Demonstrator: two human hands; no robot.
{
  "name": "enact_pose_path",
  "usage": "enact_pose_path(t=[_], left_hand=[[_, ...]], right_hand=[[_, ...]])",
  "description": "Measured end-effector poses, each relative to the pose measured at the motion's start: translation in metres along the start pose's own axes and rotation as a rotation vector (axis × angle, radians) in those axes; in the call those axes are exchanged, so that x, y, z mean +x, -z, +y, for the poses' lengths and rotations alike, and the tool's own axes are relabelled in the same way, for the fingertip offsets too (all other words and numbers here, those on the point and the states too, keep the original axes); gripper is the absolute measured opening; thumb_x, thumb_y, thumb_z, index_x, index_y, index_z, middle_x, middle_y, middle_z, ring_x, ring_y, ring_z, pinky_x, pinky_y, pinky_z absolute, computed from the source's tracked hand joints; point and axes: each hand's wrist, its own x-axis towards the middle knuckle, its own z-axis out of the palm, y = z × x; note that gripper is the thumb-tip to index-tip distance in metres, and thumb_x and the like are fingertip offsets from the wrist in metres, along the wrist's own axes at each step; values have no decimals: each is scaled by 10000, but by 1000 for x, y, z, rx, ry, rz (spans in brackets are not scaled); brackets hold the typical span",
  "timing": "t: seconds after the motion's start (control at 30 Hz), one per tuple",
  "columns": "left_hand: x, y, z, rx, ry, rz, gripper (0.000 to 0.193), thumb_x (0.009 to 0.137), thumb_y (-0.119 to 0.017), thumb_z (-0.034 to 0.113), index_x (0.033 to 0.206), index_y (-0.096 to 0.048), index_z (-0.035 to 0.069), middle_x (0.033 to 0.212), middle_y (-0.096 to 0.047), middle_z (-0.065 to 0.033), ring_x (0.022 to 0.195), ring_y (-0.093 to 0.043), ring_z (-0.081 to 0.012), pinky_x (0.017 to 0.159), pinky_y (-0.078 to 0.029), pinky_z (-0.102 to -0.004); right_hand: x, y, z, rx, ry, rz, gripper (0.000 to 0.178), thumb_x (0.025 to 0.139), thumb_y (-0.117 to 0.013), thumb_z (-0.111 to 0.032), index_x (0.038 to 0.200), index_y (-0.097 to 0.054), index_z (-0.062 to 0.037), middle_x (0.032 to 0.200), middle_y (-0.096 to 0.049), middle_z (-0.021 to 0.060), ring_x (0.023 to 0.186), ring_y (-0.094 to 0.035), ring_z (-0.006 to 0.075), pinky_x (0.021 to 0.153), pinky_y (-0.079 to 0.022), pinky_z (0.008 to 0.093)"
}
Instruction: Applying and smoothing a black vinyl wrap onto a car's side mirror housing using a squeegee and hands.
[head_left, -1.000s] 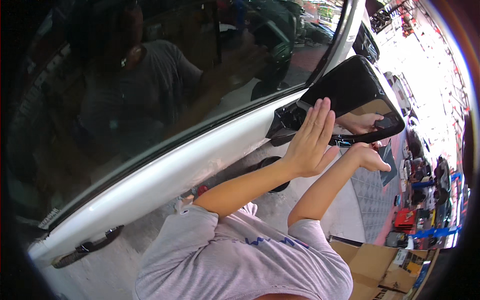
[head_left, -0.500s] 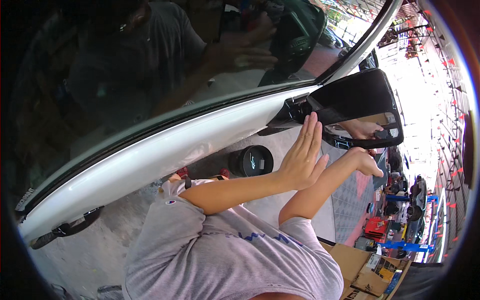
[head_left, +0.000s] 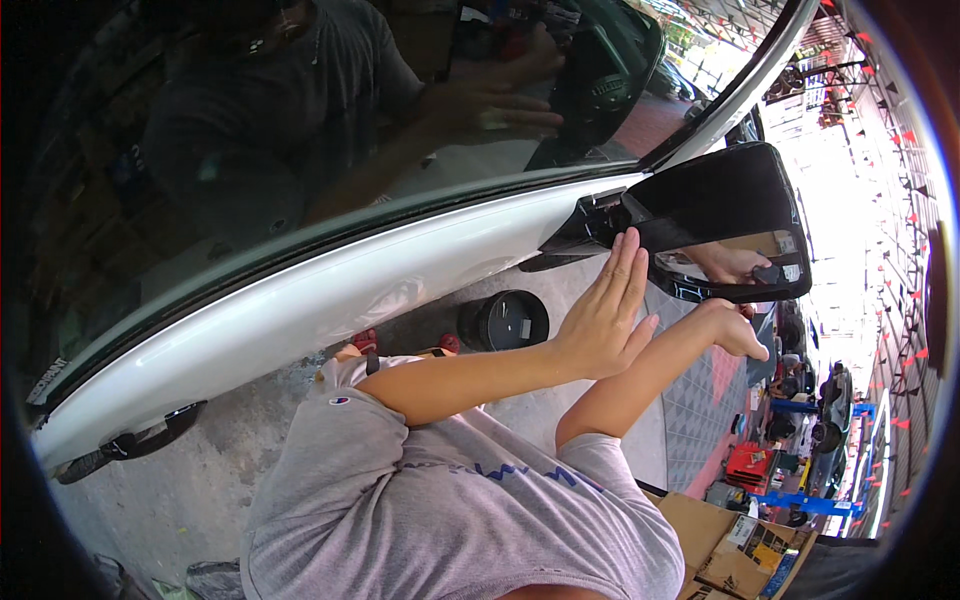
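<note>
A black side mirror (head_left: 715,200) juts out from the white car door (head_left: 330,265), below the dark side window (head_left: 300,140). My left hand (head_left: 605,305) is flat, fingers stretched out and together, with the fingertips at the mirror's inner side by its mounting arm (head_left: 590,225). My right hand (head_left: 738,330) is at the mirror's lower edge, fingers bent and partly hidden. Reflected in the mirror glass (head_left: 735,265), a hand has a small dark block in its fingers; its kind cannot be made out.
On the concrete floor below stands a round black bin (head_left: 510,320). Opened cardboard boxes (head_left: 735,540) lie at the lower right. Farther right are a red tool chest (head_left: 750,462) and blue lift parts (head_left: 810,503). A black door handle (head_left: 130,445) sticks out at the lower left.
The view has shifted slightly, so the mirror and door appear a little lower and farther right. Both hands keep nearly the same place against the mirror.
</note>
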Motion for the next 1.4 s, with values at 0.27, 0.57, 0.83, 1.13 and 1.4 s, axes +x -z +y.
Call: enact_pose_path(t=[0.27,0.57,0.83,1.13,1.4], left_hand=[[-1,0,-1,-11,4,-2,860,971,-578,238,1555,-102,-177,1619,-50,-438,1503,-147,-601,1239,-214,-551],[-3,-1,-1,-44,26,21,864,980,-566,205,1566,-51,-166,1623,-1,-437,1518,-93,-590,1249,-158,-552],[28,0,17,-108,198,45,809,1035,-503,240,1528,-55,-220,1594,18,-478,1500,-50,-628,1240,-102,-588],[103,-10,25,22,-68,159,823,1031,-516,288,1516,-102,-232,1575,-62,-494,1484,-109,-638,1231,-103,-615],[162,-7,51,45,-475,209,892,907,-642,339,1529,-258,-172,1584,-229,-432,1465,-256,-603,1211,-206,-624]], right_hand=[[-2,1,1,2,12,-24,701,1026,-378,-558,914,-438,132,805,-457,111,571,-428,180,499,-383,330],[-15,-4,-5,-5,-54,-58,753,1026,-280,-618,851,-421,101,771,-504,172,689,-633,284,690,-622,417],[-14,3,-4,-38,-62,-84,812,1048,-237,-606,908,-418,173,850,-553,248,773,-669,348,747,-643,441],[7,18,6,-25,-5,-61,829,1063,-360,-556,1078,-408,271,963,-542,250,727,-581,276,591,-542,368],[-46,0,-16,20,-161,-108,791,1060,-360,-589,1027,-434,198,946,-534,216,737,-563,257,653,-531,355]])
